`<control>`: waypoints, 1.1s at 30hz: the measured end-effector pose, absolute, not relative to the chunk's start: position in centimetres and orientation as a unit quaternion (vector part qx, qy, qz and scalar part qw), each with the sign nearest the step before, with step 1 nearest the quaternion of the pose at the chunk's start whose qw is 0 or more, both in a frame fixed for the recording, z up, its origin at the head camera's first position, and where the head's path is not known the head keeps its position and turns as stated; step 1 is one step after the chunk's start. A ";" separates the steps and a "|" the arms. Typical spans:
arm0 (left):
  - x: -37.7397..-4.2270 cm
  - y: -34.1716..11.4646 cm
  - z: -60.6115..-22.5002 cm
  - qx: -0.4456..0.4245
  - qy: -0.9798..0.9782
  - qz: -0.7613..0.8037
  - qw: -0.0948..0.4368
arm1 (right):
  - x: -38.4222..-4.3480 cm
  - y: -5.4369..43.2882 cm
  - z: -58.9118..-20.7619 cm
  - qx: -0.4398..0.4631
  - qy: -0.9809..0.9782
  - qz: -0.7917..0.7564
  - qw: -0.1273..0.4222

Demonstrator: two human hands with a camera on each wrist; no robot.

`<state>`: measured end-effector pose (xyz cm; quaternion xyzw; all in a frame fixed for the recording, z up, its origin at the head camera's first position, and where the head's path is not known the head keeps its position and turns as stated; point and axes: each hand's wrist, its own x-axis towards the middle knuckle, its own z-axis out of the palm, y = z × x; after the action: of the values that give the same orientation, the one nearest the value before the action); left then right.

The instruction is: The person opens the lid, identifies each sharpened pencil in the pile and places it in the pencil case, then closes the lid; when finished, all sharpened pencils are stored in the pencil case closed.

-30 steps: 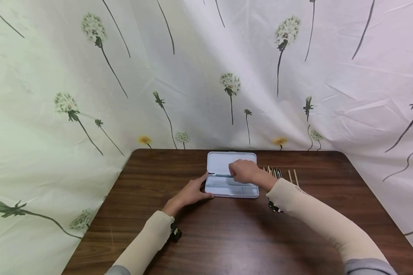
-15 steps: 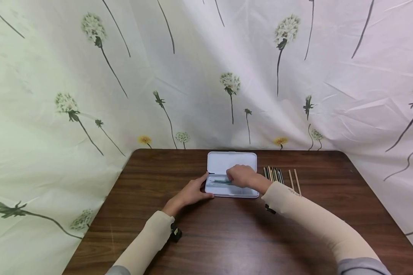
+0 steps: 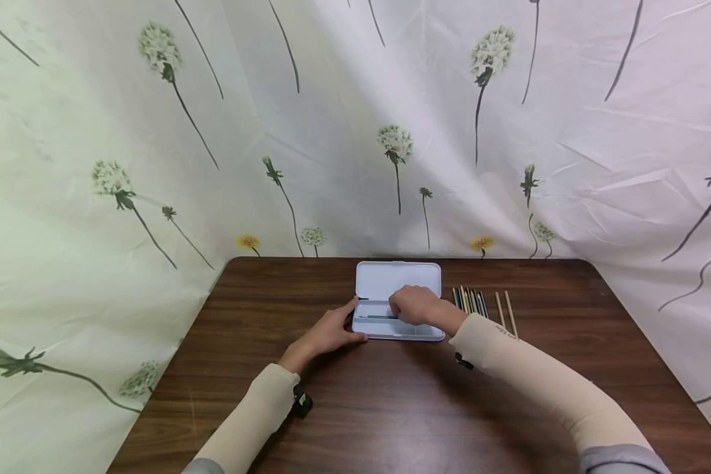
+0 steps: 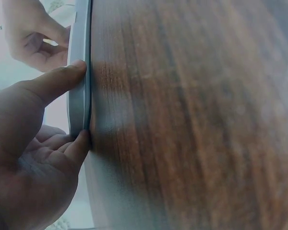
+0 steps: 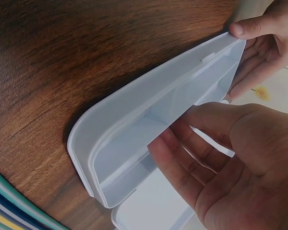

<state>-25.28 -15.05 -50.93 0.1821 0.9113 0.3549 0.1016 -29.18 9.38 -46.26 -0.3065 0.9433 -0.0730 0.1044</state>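
An open pale blue-white pencil case lies near the table's far side, its lid folded back. My left hand grips its left end; in the left wrist view the thumb presses the front wall and the fingers bend around the corner. My right hand reaches down into the tray with curled fingers. A thin dark green pencil lies low in the long compartment, its right end hidden under that hand. The right wrist view shows the case's divided compartments, but the pencil is hidden there.
Right of the case, several coloured pencils lie side by side on the dark wooden table. Two plain wooden sticks lie beyond them, partly behind the right sleeve. A flowered cloth hangs behind the table.
My right hand has moved slightly toward me and lower with the green pencil, from the tray's back edge down into the compartment. My left hand has stayed on the case.
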 end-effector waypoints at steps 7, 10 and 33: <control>-25.2 -15.1 -50.7 0.187 0.910 0.354 0.104 | -29.5 9.7 -46.1 -0.302 0.945 -0.074 0.104; -25.3 -15.1 -50.8 0.188 0.910 0.354 0.103 | -29.7 10.2 -45.9 -0.302 0.946 -0.077 0.095; -25.1 -15.0 -50.7 0.185 0.912 0.351 0.102 | -28.5 18.0 -41.8 -0.261 0.954 -0.141 0.041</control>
<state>-25.13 -15.02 -50.71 0.1848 0.9125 0.3506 0.1017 -28.49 18.02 -41.78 -0.2615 0.9539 -0.1415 0.0413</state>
